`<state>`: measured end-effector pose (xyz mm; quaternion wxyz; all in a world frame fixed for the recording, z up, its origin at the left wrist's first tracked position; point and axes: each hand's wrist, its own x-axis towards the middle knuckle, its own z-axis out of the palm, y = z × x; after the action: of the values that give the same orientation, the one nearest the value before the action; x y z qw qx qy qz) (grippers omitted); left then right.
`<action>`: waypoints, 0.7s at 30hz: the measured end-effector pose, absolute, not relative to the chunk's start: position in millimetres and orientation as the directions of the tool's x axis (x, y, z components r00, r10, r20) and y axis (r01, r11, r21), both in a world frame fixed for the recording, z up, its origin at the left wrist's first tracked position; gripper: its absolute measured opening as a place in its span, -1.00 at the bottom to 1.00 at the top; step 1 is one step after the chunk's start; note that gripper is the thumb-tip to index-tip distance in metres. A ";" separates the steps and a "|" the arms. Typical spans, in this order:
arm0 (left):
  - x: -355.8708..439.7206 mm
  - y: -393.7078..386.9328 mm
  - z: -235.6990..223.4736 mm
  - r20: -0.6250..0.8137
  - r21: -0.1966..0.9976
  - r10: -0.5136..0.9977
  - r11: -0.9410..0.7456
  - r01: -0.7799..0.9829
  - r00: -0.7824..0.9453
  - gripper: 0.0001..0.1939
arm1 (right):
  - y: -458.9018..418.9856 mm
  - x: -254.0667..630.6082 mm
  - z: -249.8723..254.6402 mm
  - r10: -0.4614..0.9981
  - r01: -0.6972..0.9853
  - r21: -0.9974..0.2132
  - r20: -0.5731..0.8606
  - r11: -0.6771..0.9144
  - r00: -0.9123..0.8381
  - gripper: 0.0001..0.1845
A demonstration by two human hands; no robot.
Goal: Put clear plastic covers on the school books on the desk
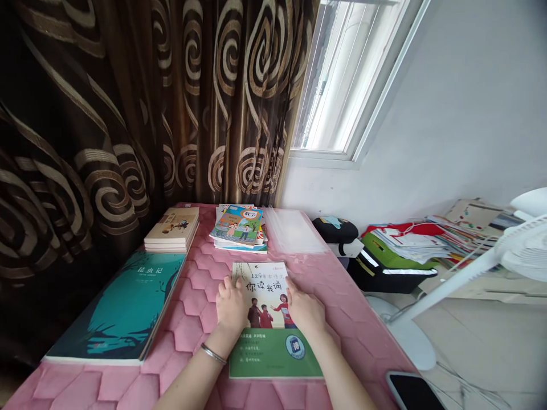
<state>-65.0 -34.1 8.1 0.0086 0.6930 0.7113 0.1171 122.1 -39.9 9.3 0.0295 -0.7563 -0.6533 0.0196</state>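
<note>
Grip by the left hand (231, 304) and right hand (306, 307) is applied at opposite edges of the green-and-white book (272, 319), lower centre of the frame, though closure cannot be told; positioning is apparently in hand, and even edge contact would next be called for.

Your left hand (232, 303) and right hand (307, 307) cover parts of the book (273, 337) — its smallest print (250, 352) unreadable — while the bottom edge cuts off the phone (414, 390) and the right edge the fan (461, 278).
</note>
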 end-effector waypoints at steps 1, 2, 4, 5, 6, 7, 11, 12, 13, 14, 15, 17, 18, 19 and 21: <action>-67.1 -32.5 9.8 0.134 0.186 0.990 0.017 0.982 -0.043 -0.50 | -40.0 121.1 10.4 0.990 0.987 -0.079 0.003 -0.143 0.143 -0.47; -69.3 -30.3 11.1 0.117 0.195 0.992 0.020 0.981 -0.043 -0.49 | -40.0 119.6 11.6 0.990 0.986 -0.091 -0.007 -0.139 0.138 -0.47; -75.2 -25.1 12.5 0.100 0.209 0.994 0.021 0.978 -0.043 -0.46 | -39.5 114.6 12.9 0.991 0.985 -0.114 -0.039 -0.131 0.128 -0.46; -79.1 -22.3 12.9 0.101 0.212 0.994 0.019 0.977 -0.041 -0.44 | -39.0 111.2 12.8 0.991 0.985 -0.121 -0.056 -0.127 0.121 -0.46; -83.6 -19.8 13.2 0.103 0.213 0.994 0.020 0.977 -0.043 -0.43 | -38.2 107.6 12.1 0.992 0.985 -0.128 -0.067 -0.118 0.110 -0.46; -88.6 -17.6 13.5 0.106 0.211 0.993 0.025 0.977 -0.048 -0.43 | -37.2 103.7 10.9 0.993 0.985 -0.137 -0.072 -0.105 0.096 -0.46; -107.7 -13.3 13.4 0.130 0.171 0.988 0.055 0.984 -0.078 -0.51 | -31.8 90.5 5.6 0.998 0.984 -0.177 -0.063 -0.028 0.017 -0.46; -109.6 -13.0 12.6 0.146 0.152 0.986 0.052 0.987 -0.074 -0.53 | -30.6 88.4 4.9 0.998 0.983 -0.181 -0.059 -0.014 0.004 -0.45; -109.3 -12.8 11.4 0.168 0.129 0.984 0.038 0.991 -0.059 -0.54 | -29.6 86.9 4.5 0.998 0.984 -0.181 -0.058 -0.006 -0.005 -0.45; -106.5 -12.4 9.7 0.190 0.104 0.981 0.015 0.994 -0.035 -0.54 | -28.9 86.0 4.3 0.998 0.984 -0.179 -0.059 -0.001 -0.009 -0.45; -101.0 -11.6 7.7 0.208 0.080 0.978 -0.023 0.997 0.006 -0.53 | -28.5 85.4 4.2 0.998 0.984 -0.177 -0.061 0.001 -0.012 -0.45; -83.3 -8.7 3.1 0.207 0.061 0.972 -0.129 0.990 0.114 -0.51 | -28.7 85.1 4.2 0.998 0.986 -0.169 -0.060 0.004 -0.015 -0.45; -72.5 -6.3 0.8 0.187 0.075 0.965 -0.200 0.977 0.183 -0.50 | -29.2 85.1 4.3 0.998 0.987 -0.163 -0.055 0.005 -0.015 -0.45; -61.4 -3.3 -1.1 0.154 0.105 0.959 -0.257 0.961 0.239 -0.50 | -29.9 85.0 4.4 0.999 0.988 -0.155 -0.050 0.006 -0.014 -0.46; -42.5 4.3 -3.9 0.121 0.146 0.942 -0.328 0.933 0.313 -0.47 | -31.6 84.5 5.2 0.999 0.991 -0.135 -0.047 -0.005 -0.001 -0.46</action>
<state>-42.5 4.3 -3.9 0.0244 0.8098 0.5790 0.0921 84.5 -31.6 5.2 0.0313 -0.7060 -0.7046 0.0645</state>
